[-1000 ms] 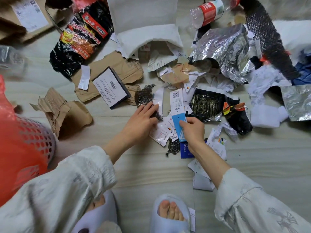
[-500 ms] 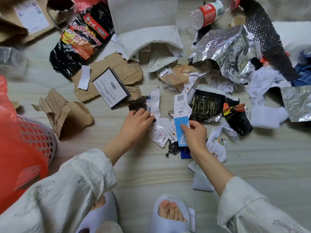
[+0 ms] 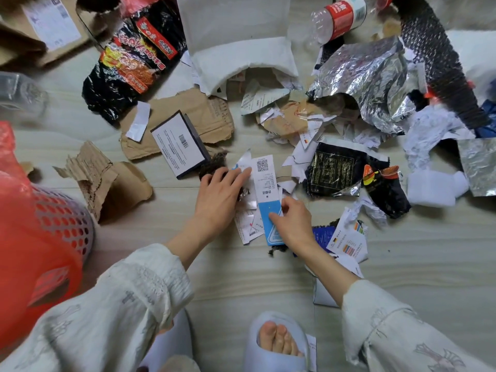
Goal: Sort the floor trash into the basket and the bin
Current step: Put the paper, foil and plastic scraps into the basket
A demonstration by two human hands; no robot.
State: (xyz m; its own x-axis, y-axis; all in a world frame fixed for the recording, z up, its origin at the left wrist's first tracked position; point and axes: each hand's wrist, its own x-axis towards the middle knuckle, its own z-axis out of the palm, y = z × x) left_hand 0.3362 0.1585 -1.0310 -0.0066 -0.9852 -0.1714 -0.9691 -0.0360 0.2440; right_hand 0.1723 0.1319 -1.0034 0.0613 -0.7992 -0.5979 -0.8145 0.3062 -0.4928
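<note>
Trash lies scattered over the pale wood floor. My right hand (image 3: pixel 292 224) pinches the blue lower part of a long white-and-blue tag (image 3: pixel 266 183) with a QR code at its top. My left hand (image 3: pixel 217 194) lies with straight, spread fingers on white paper scraps (image 3: pixel 248 224) just left of the tag, its fingertips by a dark crumbly scrap (image 3: pixel 213 163). The grey perforated basket (image 3: pixel 80 229), lined with a red bag (image 3: pixel 26 237), stands at the far left. No bin is in sight.
Torn cardboard (image 3: pixel 107 183) and a boxed label (image 3: pixel 179 146) lie left of my hands. A black noodle wrapper (image 3: pixel 128 63), white mailer (image 3: pixel 241 55), bottle (image 3: pixel 338 14) and foil bag (image 3: pixel 370 76) lie behind. Black packets (image 3: pixel 338 170) sit right. My slippered feet (image 3: pixel 273 345) are below.
My right hand has carried the tag left and up, against my left hand. My left hand has shifted left with the dark scrap and now lies flat on the paper scraps.
</note>
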